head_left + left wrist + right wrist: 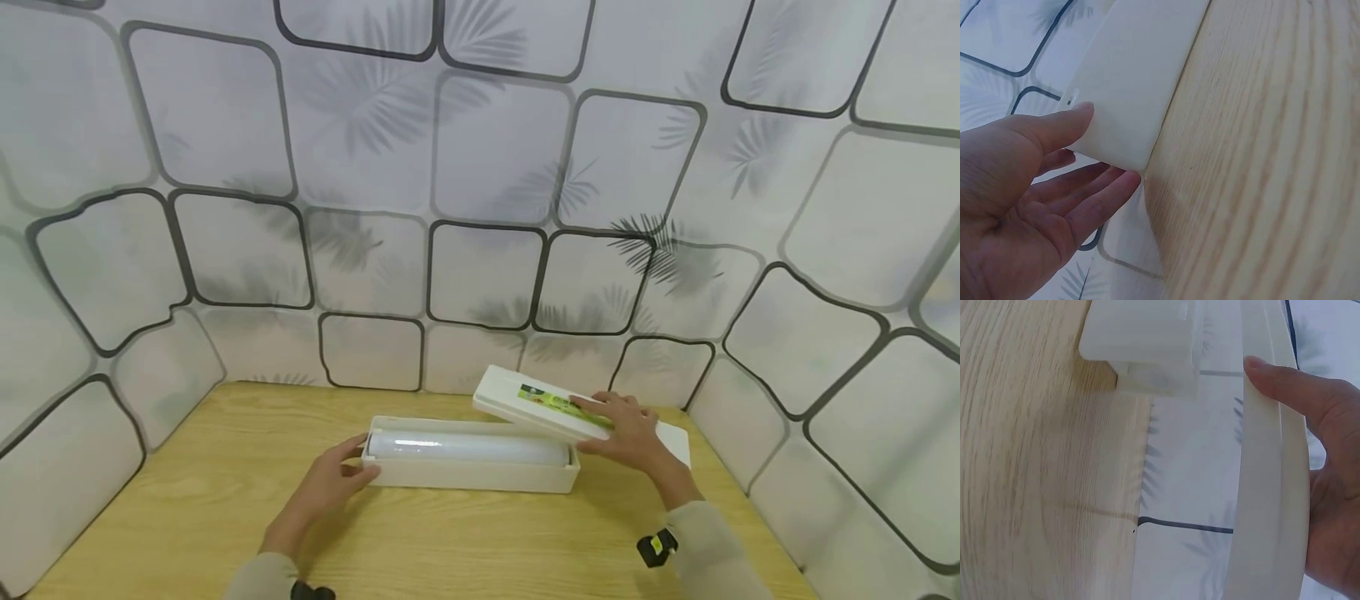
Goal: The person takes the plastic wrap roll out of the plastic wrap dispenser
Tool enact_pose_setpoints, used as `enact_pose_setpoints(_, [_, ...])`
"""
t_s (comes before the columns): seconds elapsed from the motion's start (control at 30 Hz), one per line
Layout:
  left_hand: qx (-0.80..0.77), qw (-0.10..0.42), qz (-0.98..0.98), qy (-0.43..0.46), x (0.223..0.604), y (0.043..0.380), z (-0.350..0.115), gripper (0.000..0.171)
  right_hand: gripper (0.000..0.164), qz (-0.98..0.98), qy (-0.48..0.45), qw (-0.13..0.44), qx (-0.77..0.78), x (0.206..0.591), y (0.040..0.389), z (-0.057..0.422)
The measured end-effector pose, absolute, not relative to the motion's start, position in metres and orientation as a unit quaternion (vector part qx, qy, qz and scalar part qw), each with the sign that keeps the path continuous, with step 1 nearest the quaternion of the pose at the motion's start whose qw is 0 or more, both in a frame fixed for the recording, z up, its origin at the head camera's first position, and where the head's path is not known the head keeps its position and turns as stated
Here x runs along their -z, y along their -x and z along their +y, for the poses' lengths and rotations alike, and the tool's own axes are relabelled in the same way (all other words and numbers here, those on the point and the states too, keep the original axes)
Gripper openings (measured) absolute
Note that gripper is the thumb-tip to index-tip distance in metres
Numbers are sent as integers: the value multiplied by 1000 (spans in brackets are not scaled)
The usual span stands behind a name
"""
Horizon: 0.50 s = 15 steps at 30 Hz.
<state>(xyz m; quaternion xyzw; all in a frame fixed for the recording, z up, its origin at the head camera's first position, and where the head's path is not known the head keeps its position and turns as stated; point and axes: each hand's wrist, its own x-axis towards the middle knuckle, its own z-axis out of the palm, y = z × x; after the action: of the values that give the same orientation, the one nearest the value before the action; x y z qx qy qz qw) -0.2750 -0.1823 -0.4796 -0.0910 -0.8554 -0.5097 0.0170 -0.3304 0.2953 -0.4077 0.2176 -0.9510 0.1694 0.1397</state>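
A long white plastic box (472, 477) sits on the table, its top uncovered. Inside lies a shiny wrapped roll of cling film (465, 447). My left hand (327, 482) grips the box's left end, the thumb (1085, 115) against its front face and the fingers at the end wall. With my right hand (626, 429) I hold the long white lid (502, 392), which carries a green label (555, 402). The lid is tilted and slants across the box's right end. In the right wrist view, the thumb (1266, 372) presses the lid's side.
The light wood table (450, 542) meets patterned wall coverings (487, 275) at the back and both sides. The lid's right end reaches out towards the table's right side. A small black device (657, 547) is worn at the right wrist.
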Motion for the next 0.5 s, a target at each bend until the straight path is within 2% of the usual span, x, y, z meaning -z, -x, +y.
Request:
enact_pose_setpoints(0.2, [509, 17, -856, 91, 480, 276, -182, 62, 83, -957, -196, 139, -162, 406, 327, 310])
enact_pose_setpoints(0.5, [506, 15, -858, 91, 482, 278, -183, 62, 82, -965, -161, 137, -158, 405, 324, 327])
